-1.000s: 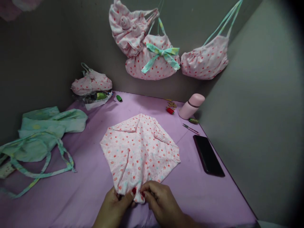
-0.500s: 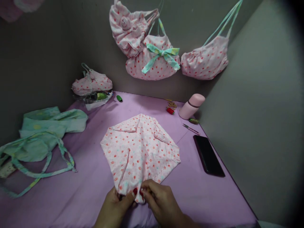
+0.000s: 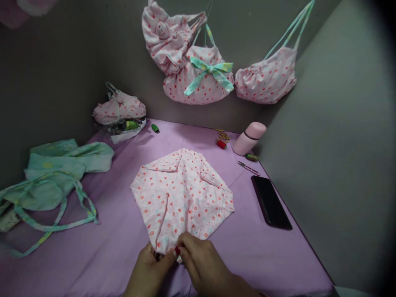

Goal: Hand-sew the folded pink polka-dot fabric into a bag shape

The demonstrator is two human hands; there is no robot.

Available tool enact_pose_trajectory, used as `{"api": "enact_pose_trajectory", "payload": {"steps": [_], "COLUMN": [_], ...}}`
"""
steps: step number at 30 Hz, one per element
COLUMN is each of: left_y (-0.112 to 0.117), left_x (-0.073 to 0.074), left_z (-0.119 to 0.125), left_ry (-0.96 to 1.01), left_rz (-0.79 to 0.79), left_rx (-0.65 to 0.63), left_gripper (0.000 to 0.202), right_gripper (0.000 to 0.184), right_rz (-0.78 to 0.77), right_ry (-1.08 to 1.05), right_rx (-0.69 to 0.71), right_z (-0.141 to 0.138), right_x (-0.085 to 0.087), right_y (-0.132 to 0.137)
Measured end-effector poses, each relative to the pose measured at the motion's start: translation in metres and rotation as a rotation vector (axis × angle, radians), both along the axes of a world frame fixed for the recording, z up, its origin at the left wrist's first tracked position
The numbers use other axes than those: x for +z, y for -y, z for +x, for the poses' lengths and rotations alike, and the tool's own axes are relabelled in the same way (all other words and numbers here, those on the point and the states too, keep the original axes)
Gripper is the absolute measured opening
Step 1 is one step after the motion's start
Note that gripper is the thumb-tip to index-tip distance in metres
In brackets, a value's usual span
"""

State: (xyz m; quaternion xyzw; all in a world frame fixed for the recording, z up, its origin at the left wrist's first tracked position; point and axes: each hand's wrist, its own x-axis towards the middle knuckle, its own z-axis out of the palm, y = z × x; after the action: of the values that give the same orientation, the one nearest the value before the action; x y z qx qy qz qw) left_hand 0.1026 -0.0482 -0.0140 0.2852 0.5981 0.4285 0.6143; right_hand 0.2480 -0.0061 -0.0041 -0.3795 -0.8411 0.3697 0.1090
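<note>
A folded piece of pink fabric with red dots lies spread on the purple-covered table. My left hand and my right hand meet at its near corner and pinch that corner together between thumbs and fingers. The corner itself is mostly hidden under my fingers.
Black phone, small snips, pink flask and thread spools sit at the right and back. Green fabric with straps lies at left. A pink bag rests at the back; finished pink bags hang on the grey wall.
My right hand has slid slightly left and forward over the fabric's near corner, gathering it closer to my left hand. The rest of the fabric has barely shifted.
</note>
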Motion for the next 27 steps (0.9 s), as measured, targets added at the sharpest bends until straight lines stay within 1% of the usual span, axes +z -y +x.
{"api": "enact_pose_trajectory", "payload": {"steps": [2, 5, 9, 12, 14, 16, 18, 22, 25, 27], "left_y": [0.0, 0.0, 0.0, 0.001, 0.001, 0.0, -0.001, -0.002, -0.002, -0.003], "left_x": [0.0, -0.002, -0.002, -0.001, 0.001, 0.002, 0.002, 0.002, 0.003, 0.003], "left_z": [0.0, 0.001, 0.001, 0.001, 0.001, 0.001, 0.001, 0.002, 0.001, 0.001], "left_ry": [0.0, 0.013, -0.029, -0.026, -0.022, -0.007, 0.012, 0.026, 0.013, 0.001], "left_rz": [0.003, 0.014, 0.024, 0.031, 0.039, 0.047, 0.04, 0.03, 0.01, 0.007], "left_rx": [0.009, -0.001, -0.012, -0.019, -0.021, -0.017, -0.01, -0.01, -0.012, -0.013], "left_gripper": [0.032, 0.032, 0.03, 0.028, 0.025, 0.024, 0.025, 0.03, 0.03, 0.031], "right_gripper": [0.017, 0.016, 0.016, 0.018, 0.019, 0.021, 0.022, 0.02, 0.019, 0.022], "right_rz": [0.048, 0.14, 0.217, 0.238, 0.23, 0.182, 0.058, -0.227, -0.341, -0.403], "right_ry": [0.058, 0.13, 0.161, 0.085, -0.061, -0.235, -0.349, -0.439, -0.519, -0.573], "right_rx": [0.015, 0.018, 0.05, 0.045, -0.003, -0.092, -0.181, -0.259, -0.315, -0.372], "right_z": [-0.002, -0.003, -0.004, -0.003, -0.003, -0.002, 0.0, 0.003, 0.004, 0.004], "right_x": [0.0, -0.001, -0.001, -0.001, -0.001, -0.003, -0.005, -0.013, -0.016, -0.013], "right_y": [-0.001, -0.001, -0.002, -0.002, -0.002, -0.002, -0.002, -0.002, -0.002, -0.004]}}
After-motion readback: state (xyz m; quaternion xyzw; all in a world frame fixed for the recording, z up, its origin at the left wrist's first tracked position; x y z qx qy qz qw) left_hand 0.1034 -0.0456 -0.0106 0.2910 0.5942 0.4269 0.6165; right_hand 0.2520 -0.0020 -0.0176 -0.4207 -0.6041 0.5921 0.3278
